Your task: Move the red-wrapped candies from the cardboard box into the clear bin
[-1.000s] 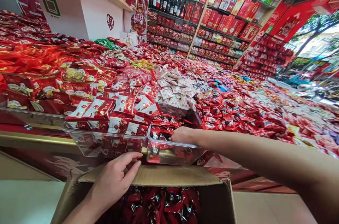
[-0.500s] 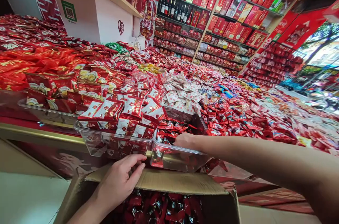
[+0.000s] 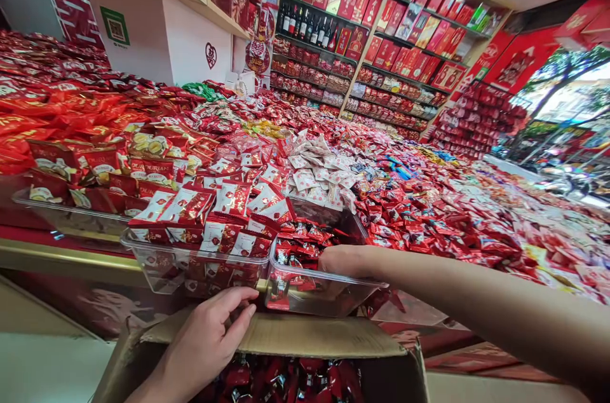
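My right hand [image 3: 340,266] reaches down into a clear plastic bin [image 3: 309,292] beside small red packets [image 3: 298,250]; its fingers are hidden behind the bin's wall and packets. At the near flap of a cardboard box [image 3: 328,334], my left hand [image 3: 216,330] rests with thumb and index finger apart and nothing between them. Dark red wrapped packets [image 3: 286,381] lie inside the box. Left of the reached-into bin, another clear bin [image 3: 195,263] is heaped with white and red packets [image 3: 233,198].
Heaps of wrapped sweets [image 3: 429,212] cover the wide counter beyond the bins. A third bin [image 3: 90,218] with durian packets stands at the left. Shelves of boxes and bottles [image 3: 309,28] rise behind. A gold counter edge [image 3: 71,257] runs at the left.
The view has shifted slightly, moving the bins left and a little down. My right hand sits lower in the bin, with its fingers now out of sight. My left hand stays at the box flap.
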`<state>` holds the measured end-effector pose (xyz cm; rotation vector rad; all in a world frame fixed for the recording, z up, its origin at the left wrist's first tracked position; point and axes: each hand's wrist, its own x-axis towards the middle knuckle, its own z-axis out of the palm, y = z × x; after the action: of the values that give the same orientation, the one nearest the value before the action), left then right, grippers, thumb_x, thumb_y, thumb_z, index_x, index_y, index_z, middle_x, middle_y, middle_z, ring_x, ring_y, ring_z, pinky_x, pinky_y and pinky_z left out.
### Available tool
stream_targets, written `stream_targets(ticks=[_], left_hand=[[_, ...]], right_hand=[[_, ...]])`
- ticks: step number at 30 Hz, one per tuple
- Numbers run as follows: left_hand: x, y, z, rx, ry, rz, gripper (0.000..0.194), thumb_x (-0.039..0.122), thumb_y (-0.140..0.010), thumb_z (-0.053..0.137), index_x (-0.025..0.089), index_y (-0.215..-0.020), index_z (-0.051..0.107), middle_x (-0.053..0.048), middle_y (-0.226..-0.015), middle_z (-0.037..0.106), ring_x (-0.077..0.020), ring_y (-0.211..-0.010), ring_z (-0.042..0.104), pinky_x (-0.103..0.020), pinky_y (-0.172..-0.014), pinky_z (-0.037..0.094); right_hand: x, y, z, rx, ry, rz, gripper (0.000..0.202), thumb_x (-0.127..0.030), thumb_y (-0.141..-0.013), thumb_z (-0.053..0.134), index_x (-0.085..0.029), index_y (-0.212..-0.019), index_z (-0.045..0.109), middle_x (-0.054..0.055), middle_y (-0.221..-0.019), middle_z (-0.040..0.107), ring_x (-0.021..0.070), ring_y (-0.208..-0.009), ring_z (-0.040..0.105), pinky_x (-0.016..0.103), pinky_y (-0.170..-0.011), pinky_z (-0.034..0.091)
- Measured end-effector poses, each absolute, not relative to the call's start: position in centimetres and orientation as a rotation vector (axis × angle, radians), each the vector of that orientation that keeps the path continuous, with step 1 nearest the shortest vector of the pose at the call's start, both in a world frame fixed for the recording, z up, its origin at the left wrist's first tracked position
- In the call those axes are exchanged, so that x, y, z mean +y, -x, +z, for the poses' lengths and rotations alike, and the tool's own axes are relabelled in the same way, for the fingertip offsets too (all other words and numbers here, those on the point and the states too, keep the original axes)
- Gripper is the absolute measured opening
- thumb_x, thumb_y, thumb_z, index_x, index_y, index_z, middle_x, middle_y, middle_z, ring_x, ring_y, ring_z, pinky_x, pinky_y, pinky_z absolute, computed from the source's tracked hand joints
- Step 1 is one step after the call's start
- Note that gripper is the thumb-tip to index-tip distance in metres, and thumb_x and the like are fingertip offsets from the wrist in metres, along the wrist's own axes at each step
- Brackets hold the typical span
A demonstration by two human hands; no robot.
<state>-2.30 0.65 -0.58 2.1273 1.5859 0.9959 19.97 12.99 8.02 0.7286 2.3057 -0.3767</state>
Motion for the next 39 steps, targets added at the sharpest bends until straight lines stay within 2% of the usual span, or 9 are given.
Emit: stream_targets(ticks=[4,7,12,16,24,30,33,37,39], left_hand=[[0.7,2.4,-0.7,1.602,-2.141,0.982,0.019,0.032,-0.081,0.049,0.024,-0.095,0.06,0.0,-0.092,0.071,-0.0119,-0.083,0.065,-0.016,-0.074,0.049],[0.7,2.4,-0.7,1.591,-2.139,0.993,0.02,0.032,-0.081,0.049,0.024,-0.095,0.06,0.0,-0.092,0.071,-0.0121,-0.081,0.066,-0.015,-0.073,0.05],[0.7,2.3,-0.5,1.609,-2.16,1.011,0.018,0.031,-0.08,0.05,0.025,-0.093,0.061,0.002,-0.089,0.072,-0.0122,-0.081,0.066,-0.015,-0.072,0.05],[0.6,2.3,-0.5,1.613,-2.184,1.017,0.019,0.031,-0.081,0.049,0.023,-0.093,0.062,0.0,-0.09,0.072,-0.0123,-0.08,0.066,-0.015,-0.072,0.05],[0.6,2.2,-0.3,1.607,-2.164,1.006,0.017,0.03,-0.08,0.05,0.026,-0.093,0.061,0.004,-0.088,0.072,-0.0117,-0.081,0.066,-0.015,-0.072,0.05],[0.7,2.2,-0.4,1.611,-2.133,1.004,0.017,0.031,-0.08,0.05,0.026,-0.091,0.061,0.003,-0.087,0.071,-0.0131,-0.078,0.066,-0.017,-0.069,0.051],[0.8,2.2,-0.5,1.611,-2.126,1.006,0.017,0.032,-0.079,0.051,0.026,-0.091,0.061,0.004,-0.087,0.071,-0.0125,-0.079,0.066,-0.016,-0.07,0.05],[0.9,2.2,-0.6,1.598,-2.14,1.018,0.018,0.033,-0.079,0.051,0.026,-0.092,0.061,0.004,-0.087,0.071,-0.0118,-0.079,0.066,-0.014,-0.071,0.05],[0.9,2.2,-0.6,1.594,-2.152,1.038,0.018,0.033,-0.079,0.051,0.026,-0.092,0.062,0.004,-0.086,0.072,-0.0121,-0.078,0.066,-0.015,-0.07,0.05]], right_hand=[[13.9,-20.9,9.2,2.366,-0.75,-0.521,0.02,-0.019,-0.067,0.058,-0.014,-0.083,0.07,0.0,-0.064,0.063,0.0081,-0.052,0.045,0.018,-0.05,0.034],[14.4,-21.1,10.8,2.431,-0.859,-0.507,0.016,-0.022,-0.066,0.059,-0.013,-0.076,0.068,0.0,-0.062,0.062,0.0079,-0.054,0.046,0.018,-0.049,0.032],[14.6,-19.7,11.4,2.719,-0.835,-0.13,0.016,-0.025,-0.067,0.055,-0.015,-0.073,0.066,0.002,-0.066,0.064,0.011,-0.056,0.05,0.021,-0.051,0.032],[14.6,-18.5,9.9,2.655,-0.729,0.094,0.022,-0.027,-0.067,0.055,-0.016,-0.081,0.067,0.008,-0.077,0.067,0.0162,-0.065,0.055,0.024,-0.052,0.032],[14.6,-18.7,7.4,2.435,-0.575,-0.176,0.022,-0.024,-0.071,0.054,-0.015,-0.084,0.069,0.006,-0.078,0.068,0.0125,-0.061,0.053,0.022,-0.051,0.032],[14.6,-18.6,6.4,2.367,-0.631,-0.334,0.029,-0.028,-0.073,0.054,-0.016,-0.097,0.067,0.005,-0.082,0.069,0.0135,-0.064,0.056,0.022,-0.053,0.035],[14.4,-18.2,7.5,2.293,-0.709,-0.287,0.03,-0.023,-0.074,0.053,-0.014,-0.099,0.066,0.007,-0.086,0.068,0.0151,-0.069,0.058,0.022,-0.053,0.037],[14.3,-18.3,8.8,2.194,-0.871,-0.043,0.029,-0.018,-0.071,0.052,-0.006,-0.092,0.068,0.014,-0.086,0.068,0.0198,-0.072,0.06,0.025,-0.056,0.039],[14.3,-18.7,8.7,2.126,-0.887,-0.026,0.027,-0.016,-0.069,0.055,-0.004,-0.088,0.069,0.016,-0.084,0.068,0.0209,-0.071,0.061,0.026,-0.057,0.041]])
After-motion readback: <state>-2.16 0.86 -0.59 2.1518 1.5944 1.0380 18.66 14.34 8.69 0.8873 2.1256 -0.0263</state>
